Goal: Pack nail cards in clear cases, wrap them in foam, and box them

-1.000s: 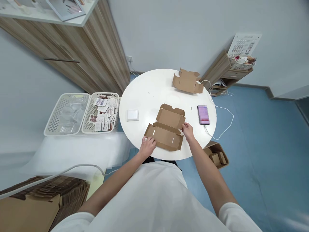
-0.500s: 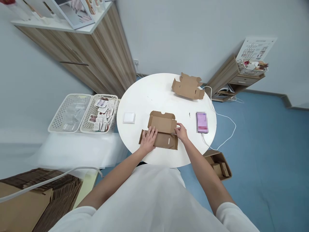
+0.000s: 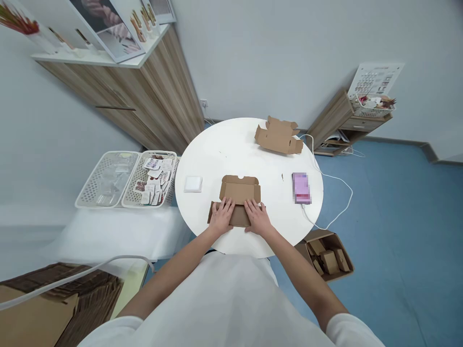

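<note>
A brown cardboard box blank lies unfolded on the white round table, in front of my body. My left hand rests with spread fingers on the left part of its near panel. On the right part of that panel my right hand lies flat, fingers apart. Both hands press from above and grip nothing. Between them shows a strip of the near panel; the rest of it is partly hidden by the hands.
Another cardboard blank lies at the back right of the table. A phone-like device with a white cable is at the right, a white square packet at the left. Two baskets stand left; an open carton holds small boxes.
My right hand has moved from the blank's right edge, where its fingers were pinched, onto the near panel and spread out. My left hand stays on the panel. The view has tilted slightly.
</note>
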Action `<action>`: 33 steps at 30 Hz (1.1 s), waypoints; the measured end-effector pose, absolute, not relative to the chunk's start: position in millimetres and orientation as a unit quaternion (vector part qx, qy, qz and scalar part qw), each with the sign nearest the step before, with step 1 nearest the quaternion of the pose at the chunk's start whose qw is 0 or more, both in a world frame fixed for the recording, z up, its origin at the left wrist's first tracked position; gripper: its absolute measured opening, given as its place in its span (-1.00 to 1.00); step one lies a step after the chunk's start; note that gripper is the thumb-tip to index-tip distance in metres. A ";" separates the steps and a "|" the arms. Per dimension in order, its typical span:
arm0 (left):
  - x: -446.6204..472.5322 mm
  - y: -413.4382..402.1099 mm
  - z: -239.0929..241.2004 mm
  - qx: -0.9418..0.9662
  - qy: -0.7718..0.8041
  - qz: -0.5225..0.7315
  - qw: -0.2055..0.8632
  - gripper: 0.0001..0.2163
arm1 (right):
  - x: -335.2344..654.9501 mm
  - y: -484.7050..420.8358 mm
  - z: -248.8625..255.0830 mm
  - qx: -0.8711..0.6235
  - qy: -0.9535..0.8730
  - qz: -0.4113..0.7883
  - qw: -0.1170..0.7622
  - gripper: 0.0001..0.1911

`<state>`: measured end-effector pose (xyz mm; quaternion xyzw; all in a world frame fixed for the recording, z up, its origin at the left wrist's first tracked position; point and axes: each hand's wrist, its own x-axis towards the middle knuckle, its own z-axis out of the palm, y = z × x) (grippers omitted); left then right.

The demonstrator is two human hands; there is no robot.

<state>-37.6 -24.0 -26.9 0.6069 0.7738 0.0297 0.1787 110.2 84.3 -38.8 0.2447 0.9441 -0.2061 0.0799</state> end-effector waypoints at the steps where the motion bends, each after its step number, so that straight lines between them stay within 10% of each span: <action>1: -37.9 -26.7 -26.7 0.604 0.777 0.032 0.174 -0.13 | 108.3 79.2 -42.7 0.253 0.943 -0.197 0.090 0.15; 9: -69.8 -93.2 -42.6 0.344 0.893 0.192 0.217 -0.08 | 94.2 59.9 -53.1 0.290 0.926 -0.219 0.102 0.13; 19: -100.6 -107.7 -60.4 0.233 0.815 0.427 0.316 -0.68 | 76.4 36.1 -52.0 0.320 0.912 -0.236 0.099 0.12; 33: -85.6 -106.3 -50.9 0.365 0.827 0.326 0.275 -0.72 | 65.1 15.6 -49.9 0.320 0.899 -0.270 0.132 0.24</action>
